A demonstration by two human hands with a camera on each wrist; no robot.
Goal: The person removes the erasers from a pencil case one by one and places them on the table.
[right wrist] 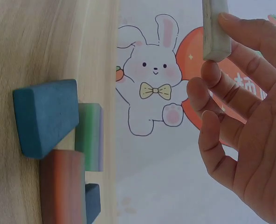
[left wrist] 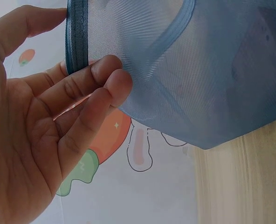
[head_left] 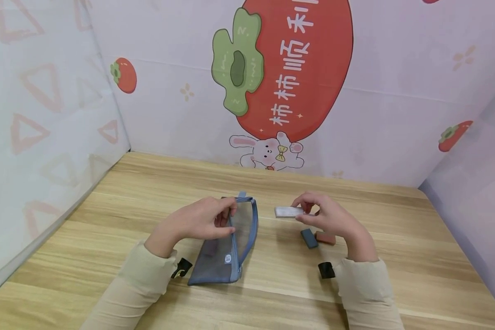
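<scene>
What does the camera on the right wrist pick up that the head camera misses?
Only the right wrist view shows a green striped block behind the blue block and red block. Only the head view shows the left hand holding the mesh pouch. Both show the right hand pinching the white block, and the bunny picture.

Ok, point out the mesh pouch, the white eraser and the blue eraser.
mesh pouch (head_left: 224, 250): head view, mesh side.
white eraser (head_left: 286, 211): head view, its top face.
blue eraser (right wrist: 47, 116): right wrist view, its broad face.
</scene>
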